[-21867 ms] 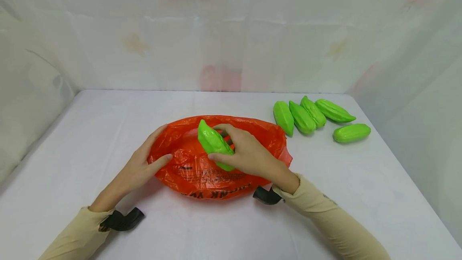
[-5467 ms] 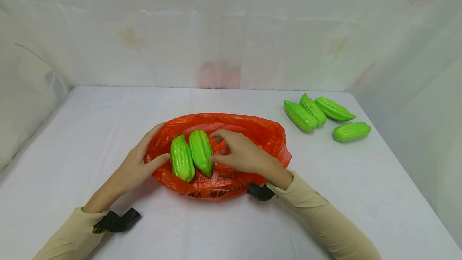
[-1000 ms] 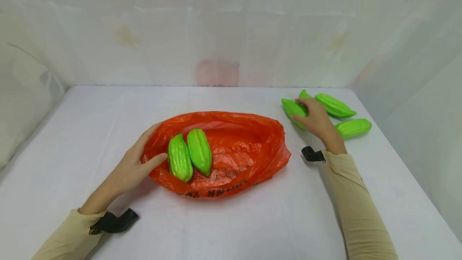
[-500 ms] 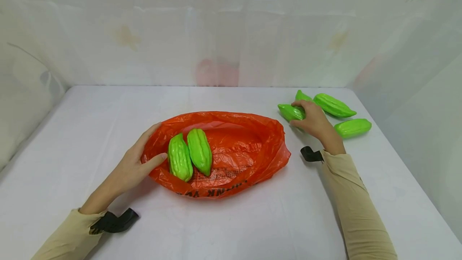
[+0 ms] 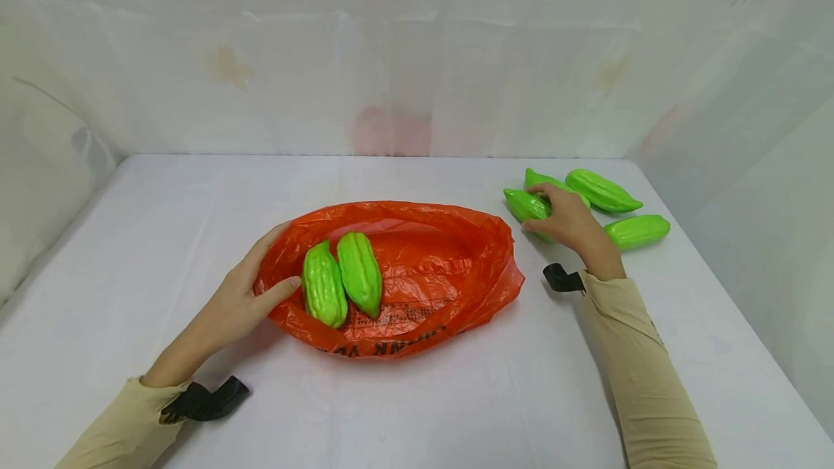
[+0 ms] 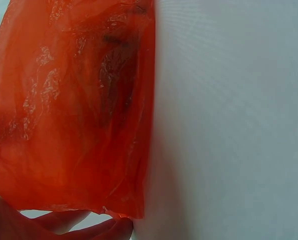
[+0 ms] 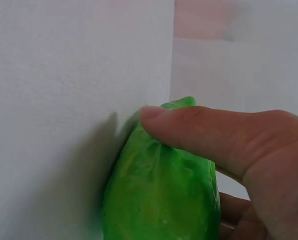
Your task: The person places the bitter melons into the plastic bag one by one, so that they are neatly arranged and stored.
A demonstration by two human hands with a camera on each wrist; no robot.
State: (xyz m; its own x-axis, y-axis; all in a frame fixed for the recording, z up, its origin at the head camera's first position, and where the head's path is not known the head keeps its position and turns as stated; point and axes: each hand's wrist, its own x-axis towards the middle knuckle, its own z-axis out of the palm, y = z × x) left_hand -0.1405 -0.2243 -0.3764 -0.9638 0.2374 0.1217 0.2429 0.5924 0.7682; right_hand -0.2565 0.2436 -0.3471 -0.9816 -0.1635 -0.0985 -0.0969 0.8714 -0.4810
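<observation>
An orange-red plastic bag [image 5: 426, 273] lies with its mouth wide on the table, and two green bitter melons [image 5: 360, 275] rest inside at its left. My left hand [image 5: 244, 299] holds the bag's left rim, thumb at the inner side and fingers outside; the left wrist view shows fingertips [image 6: 101, 231] at the bag's edge. At the back right, my right hand [image 5: 567, 221] grips another bitter melon [image 5: 523, 205] between thumb and fingers. In the right wrist view the thumb lies across that ribbed melon [image 7: 161, 200]; its far side is hidden.
Directly behind the gripped one lies another bitter melon [image 5: 542, 179], partly covered by my right hand. Two more, an upper bitter melon [image 5: 602, 191] and a lower bitter melon [image 5: 638, 231], lie farther right. A pale curtain [image 5: 417, 56] hangs behind the white table [image 5: 417, 411].
Earlier my right hand put bitter melons into the bag, then went to the back right. Over the last second the gripped melon shifted and the one behind it turned. My left hand stayed put.
</observation>
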